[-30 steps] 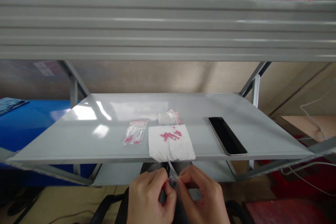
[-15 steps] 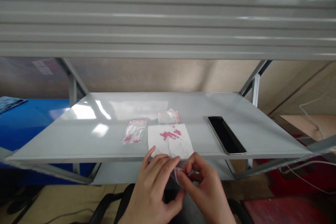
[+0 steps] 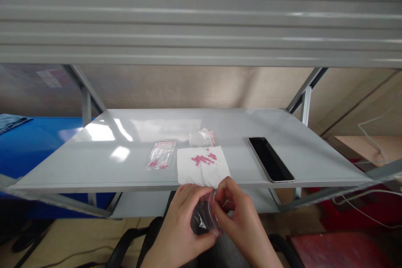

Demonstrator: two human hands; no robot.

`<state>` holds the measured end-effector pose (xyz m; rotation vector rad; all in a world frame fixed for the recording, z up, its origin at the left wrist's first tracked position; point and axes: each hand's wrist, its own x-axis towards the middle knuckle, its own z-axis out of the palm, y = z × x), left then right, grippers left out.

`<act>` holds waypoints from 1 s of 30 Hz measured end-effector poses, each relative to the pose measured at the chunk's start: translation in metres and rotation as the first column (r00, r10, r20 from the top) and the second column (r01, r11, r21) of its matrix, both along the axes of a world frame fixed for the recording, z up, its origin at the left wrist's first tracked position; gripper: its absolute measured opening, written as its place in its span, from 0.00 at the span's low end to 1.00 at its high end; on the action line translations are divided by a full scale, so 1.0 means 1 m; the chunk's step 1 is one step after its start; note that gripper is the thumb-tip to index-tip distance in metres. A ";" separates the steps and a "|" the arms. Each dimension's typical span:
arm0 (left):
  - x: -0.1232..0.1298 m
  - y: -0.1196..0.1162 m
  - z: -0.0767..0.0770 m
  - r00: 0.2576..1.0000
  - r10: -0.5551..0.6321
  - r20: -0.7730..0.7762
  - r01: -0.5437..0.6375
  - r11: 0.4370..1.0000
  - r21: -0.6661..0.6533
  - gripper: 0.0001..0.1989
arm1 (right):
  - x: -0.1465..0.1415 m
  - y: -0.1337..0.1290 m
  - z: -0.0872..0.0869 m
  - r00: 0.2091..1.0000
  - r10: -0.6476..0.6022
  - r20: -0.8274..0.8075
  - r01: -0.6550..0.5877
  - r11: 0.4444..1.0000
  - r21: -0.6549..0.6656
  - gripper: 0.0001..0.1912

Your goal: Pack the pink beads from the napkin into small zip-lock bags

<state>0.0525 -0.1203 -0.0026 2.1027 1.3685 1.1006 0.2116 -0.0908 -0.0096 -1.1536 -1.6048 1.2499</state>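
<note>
In front of me, at the shelf's near edge, my left hand (image 3: 177, 226) and my right hand (image 3: 239, 217) both grip a small transparent zip bag (image 3: 204, 214) with a red-striped seal. Its mouth is pinched between the fingers of my right hand. Just beyond my fingertips lies a white paper tissue (image 3: 191, 173), and a small heap of pink round tablets (image 3: 202, 159) sits on it. Two more transparent zip bags rest behind the tissue, one to the left (image 3: 161, 155) and one farther back (image 3: 202, 137).
The bare grey metal shelf (image 3: 94, 163) holds a black smartphone (image 3: 270, 159) to the right of the tissue. A grey shelf beam (image 3: 201, 21) crosses above. Below my hands are black chair arms (image 3: 132, 238), with a blue surface (image 3: 40, 146) at left.
Both hands have risen and moved closer to the tissue. The zip bag between them now shows wider and fuller than before.
</note>
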 end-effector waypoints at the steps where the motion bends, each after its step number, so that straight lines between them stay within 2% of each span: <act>1: 0.000 0.001 -0.001 1.000 0.011 -0.002 -0.011 1.000 -0.001 0.28 | 0.001 -0.001 0.002 1.000 -0.012 0.002 0.012 1.000 0.021 0.08; 4: -0.002 0.003 -0.005 0.995 0.098 -0.036 -0.095 0.993 0.068 0.22 | 0.002 -0.005 0.011 0.998 -0.056 -0.031 0.060 0.983 0.174 0.06; 6: -0.002 0.004 -0.008 0.982 0.167 -0.092 -0.152 0.977 0.150 0.22 | 0.002 -0.010 0.015 0.997 -0.064 -0.038 0.073 0.947 0.312 0.07; 10: 0.000 0.005 -0.011 0.965 0.191 -0.182 -0.145 0.960 0.240 0.24 | -0.002 -0.015 0.015 0.993 -0.066 0.101 0.008 0.874 0.486 0.04; 12: 0.000 0.005 -0.010 0.962 0.193 -0.191 -0.139 0.955 0.263 0.22 | -0.004 -0.014 0.012 0.984 -0.091 0.151 0.001 0.861 0.509 0.05; 15: 0.000 0.005 -0.009 0.954 0.217 -0.208 -0.154 0.946 0.285 0.19 | -0.006 -0.011 0.008 0.984 -0.102 0.149 0.022 0.886 0.463 0.06; 20: 0.003 0.004 -0.009 0.940 0.241 -0.242 -0.161 0.938 0.308 0.23 | -0.009 -0.010 0.004 0.983 -0.120 0.136 0.047 0.893 0.448 0.04; 22: 0.004 0.005 -0.011 0.952 0.202 -0.230 -0.135 0.952 0.276 0.25 | -0.009 -0.010 0.004 0.988 -0.131 0.085 0.080 0.895 0.440 0.05; 24: 0.002 0.005 -0.013 0.970 0.139 -0.201 -0.095 0.972 0.213 0.26 | -0.006 -0.010 0.006 0.996 -0.087 0.007 0.075 0.894 0.442 0.07; 27: -0.005 0.007 -0.015 0.987 0.081 -0.138 -0.065 0.991 0.115 0.23 | 0.000 -0.007 0.007 0.997 -0.002 -0.083 0.042 0.874 0.484 0.08; 30: -0.013 0.008 -0.011 0.990 0.078 -0.120 -0.073 0.997 0.040 0.18 | 0.007 -0.004 0.003 0.994 0.088 -0.072 -0.035 0.838 0.545 0.06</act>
